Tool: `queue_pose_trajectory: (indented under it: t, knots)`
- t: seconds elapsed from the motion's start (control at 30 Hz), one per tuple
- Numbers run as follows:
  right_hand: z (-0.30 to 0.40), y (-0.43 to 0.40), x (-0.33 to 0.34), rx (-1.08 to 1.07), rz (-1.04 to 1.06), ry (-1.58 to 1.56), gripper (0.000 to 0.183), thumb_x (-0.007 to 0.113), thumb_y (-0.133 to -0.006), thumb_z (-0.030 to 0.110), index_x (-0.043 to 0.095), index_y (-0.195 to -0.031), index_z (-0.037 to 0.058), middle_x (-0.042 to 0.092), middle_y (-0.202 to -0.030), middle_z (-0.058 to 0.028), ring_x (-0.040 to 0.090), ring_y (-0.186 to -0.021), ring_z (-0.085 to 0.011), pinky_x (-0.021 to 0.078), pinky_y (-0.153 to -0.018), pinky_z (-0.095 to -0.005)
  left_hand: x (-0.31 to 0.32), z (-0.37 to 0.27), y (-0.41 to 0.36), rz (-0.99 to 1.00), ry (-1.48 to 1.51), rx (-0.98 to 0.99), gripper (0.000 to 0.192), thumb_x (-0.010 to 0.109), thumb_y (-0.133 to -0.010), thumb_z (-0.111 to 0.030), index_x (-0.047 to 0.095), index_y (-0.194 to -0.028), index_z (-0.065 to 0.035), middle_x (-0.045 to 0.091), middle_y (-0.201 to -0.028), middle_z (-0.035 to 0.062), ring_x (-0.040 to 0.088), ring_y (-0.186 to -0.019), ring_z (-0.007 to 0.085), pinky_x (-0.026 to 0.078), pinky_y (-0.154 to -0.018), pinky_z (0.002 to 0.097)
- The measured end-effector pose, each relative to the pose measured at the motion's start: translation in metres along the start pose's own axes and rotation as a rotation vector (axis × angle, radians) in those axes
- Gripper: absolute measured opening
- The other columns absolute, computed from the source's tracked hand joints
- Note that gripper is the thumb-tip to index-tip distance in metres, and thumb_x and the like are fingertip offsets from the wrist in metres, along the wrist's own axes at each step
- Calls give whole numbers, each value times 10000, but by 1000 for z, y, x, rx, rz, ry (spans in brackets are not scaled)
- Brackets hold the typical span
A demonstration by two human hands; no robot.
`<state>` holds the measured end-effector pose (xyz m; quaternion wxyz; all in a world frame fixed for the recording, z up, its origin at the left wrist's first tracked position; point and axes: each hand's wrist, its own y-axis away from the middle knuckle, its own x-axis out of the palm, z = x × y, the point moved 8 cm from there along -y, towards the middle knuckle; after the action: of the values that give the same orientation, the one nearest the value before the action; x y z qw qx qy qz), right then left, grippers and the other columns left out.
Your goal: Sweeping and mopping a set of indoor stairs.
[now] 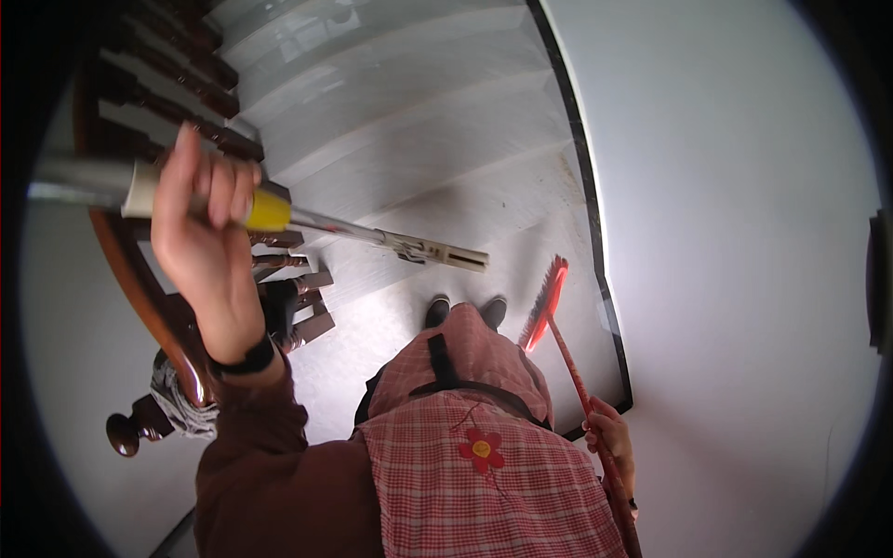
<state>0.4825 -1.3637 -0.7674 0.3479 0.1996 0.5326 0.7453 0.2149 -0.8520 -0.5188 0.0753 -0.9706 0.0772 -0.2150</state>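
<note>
My left hand (209, 230) is raised at the left, closed around the pole of a long-handled tool (335, 222), which looks like a mop. Its metal shaft has a yellow collar just past my fingers. A narrow cream-coloured head (457, 257) sits at the far end, over the landing, and the near end is blurred. Low on the right, my right hand (609, 429) grips the red handle of a broom (568, 356). The broom's red head with dark bristles (546, 303) is beside my right shoe; whether it touches the floor I cannot tell.
Pale stone stairs (418, 118) run up ahead from the landing (335, 370) under my shoes (437, 312). A dark wooden banister (132, 279) with turned balusters flanks the left, with a grey cloth (183, 401) draped over its end. A white wall (725, 209) with black skirting (584, 160) bounds the right.
</note>
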Motion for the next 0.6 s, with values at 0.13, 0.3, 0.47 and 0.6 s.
queue_pose_trajectory:
  t: [0.13,0.3,0.47,0.6]
  knots:
    - [9,19,23,-59,33,9,532,496,-801,64,335,-1306,22,508,-671,-62,470,-425,-103,364,-323,-226,-20,-44,-41,-127,-117,143,303,593,-823,-163,417,-588,-90,286,-475,-25,268,-441,95,283,-511,248]
    - [-9,21,-7,-101,41,-50,523,500,-809,74,338,-1304,22,507,-678,-55,458,-425,-97,352,-330,-228,-23,-58,-68,-199,-126,213,303,661,-788,-190,417,-632,-101,300,-511,-13,311,-504,111,321,-588,245]
    - [-13,19,-7,-60,72,-38,504,522,-810,98,380,-1293,62,516,-686,-40,446,-430,-83,336,-339,-218,-52,-86,-117,-420,-228,300,273,672,-784,-205,451,-661,-103,347,-517,-3,385,-491,135,370,-530,283]
    - [0,12,-4,-10,61,12,491,535,-810,117,401,-1281,74,523,-684,-45,447,-431,-86,338,-344,-214,-98,-45,-182,-489,-285,159,270,707,-743,-209,476,-677,-87,472,-590,32,485,-517,161,407,-506,302]
